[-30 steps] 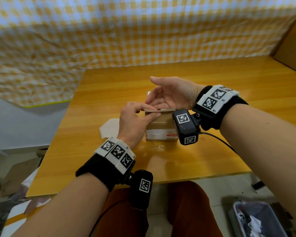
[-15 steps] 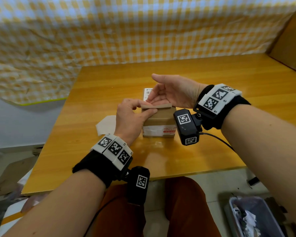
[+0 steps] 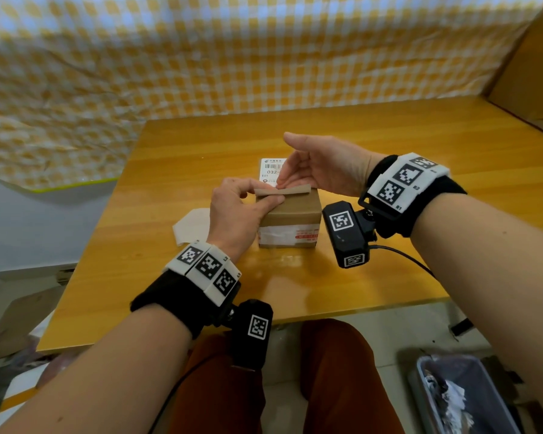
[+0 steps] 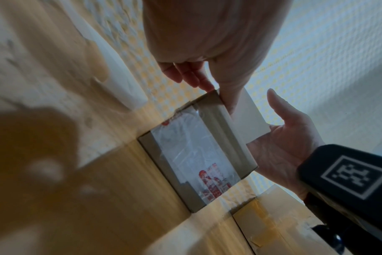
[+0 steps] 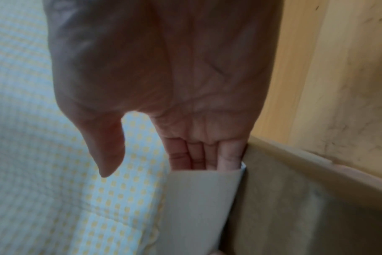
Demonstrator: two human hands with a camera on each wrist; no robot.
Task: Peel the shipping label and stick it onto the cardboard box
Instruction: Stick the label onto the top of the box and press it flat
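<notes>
A small brown cardboard box point(image 3: 290, 220) with a taped front stands on the wooden table point(image 3: 389, 145). The white shipping label point(image 3: 271, 169) slants up and away from the box's top far edge, barcode side up. My left hand point(image 3: 265, 194) pinches the label's near edge between thumb and forefinger over the box top. My right hand point(image 3: 287, 164) is open, its straight fingers laid against the label from behind. In the left wrist view the label point(image 4: 249, 117) shows its plain underside above the box point(image 4: 196, 155). In the right wrist view the label point(image 5: 199, 207) hides the right fingertips.
A white backing sheet point(image 3: 190, 225) lies on the table left of my left hand. A yellow checked cloth point(image 3: 201, 73) hangs behind the table. A large cardboard piece point(image 3: 530, 64) stands at the far right. A grey bin point(image 3: 461, 399) sits on the floor, lower right.
More of the label's printed face now shows behind the box, and my right fingers have risen with it. My left hand stays at the box's top left edge.
</notes>
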